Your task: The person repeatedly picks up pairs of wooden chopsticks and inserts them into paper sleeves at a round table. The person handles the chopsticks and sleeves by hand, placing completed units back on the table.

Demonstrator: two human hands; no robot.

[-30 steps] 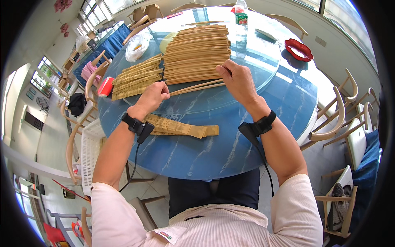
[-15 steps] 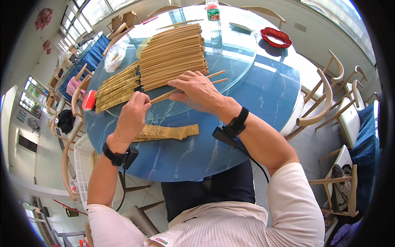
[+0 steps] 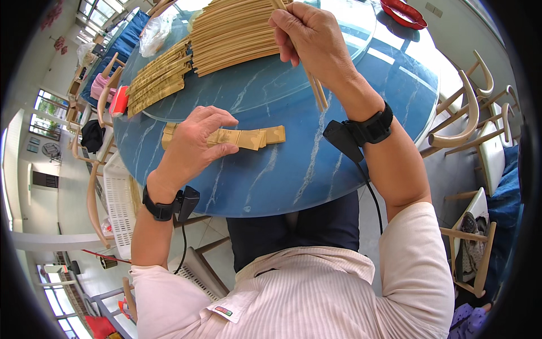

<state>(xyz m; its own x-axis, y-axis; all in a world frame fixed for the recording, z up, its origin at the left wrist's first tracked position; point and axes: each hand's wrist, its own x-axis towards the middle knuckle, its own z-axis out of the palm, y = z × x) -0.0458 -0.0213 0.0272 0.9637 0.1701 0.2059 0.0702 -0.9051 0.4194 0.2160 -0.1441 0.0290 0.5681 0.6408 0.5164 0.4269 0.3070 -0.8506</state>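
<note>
A pair of wooden chopsticks is gripped in my right hand, upright and tilted above the blue table. My left hand hovers over a fanned row of gold paper sleeves, its thumb and fingers apart; whether it touches them I cannot tell. Beyond my hands, a big stack of loose chopsticks lies on the glass turntable. To its left is a row of gold paper-wrapped strips, partly overlapping.
A red box stands at the table's left edge, near a clear plastic bag. At the far right sits a red scalloped dish. A white plastic crate is beside the table on the left; wooden chairs stand on the right.
My right hand has lifted the chopsticks off to the right and turned them upright. The left hand has let go of their end and moved down to the paper sleeves. The view has tipped lower.
</note>
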